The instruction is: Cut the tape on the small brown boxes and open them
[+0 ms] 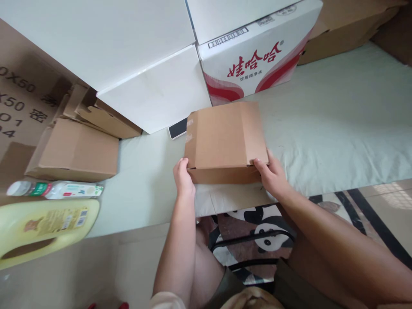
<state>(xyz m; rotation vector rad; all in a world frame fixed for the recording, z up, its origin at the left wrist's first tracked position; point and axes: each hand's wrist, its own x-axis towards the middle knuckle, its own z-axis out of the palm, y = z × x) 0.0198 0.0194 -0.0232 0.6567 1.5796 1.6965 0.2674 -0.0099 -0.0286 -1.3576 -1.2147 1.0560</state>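
Note:
A closed brown cardboard box (222, 135) is held between my two hands near the front edge of the cloth-covered table (328, 128). My left hand (184, 178) grips its near left corner, thumb at the top edge and the other fingers mostly hidden. At the near right corner, my right hand (272, 174) has its thumb on the top edge and fingers along the side. Bits of clear tape show on the box's left flap. Partly behind the box lies a dark-screened phone (178, 129).
White cartons (154, 90) and a red-and-white water carton (251, 64) stand at the back. On the left are a cardboard box (77, 150), a plastic bottle (61, 189) and a yellow jug (48, 227). Another cardboard box (347, 34) sits at the back right.

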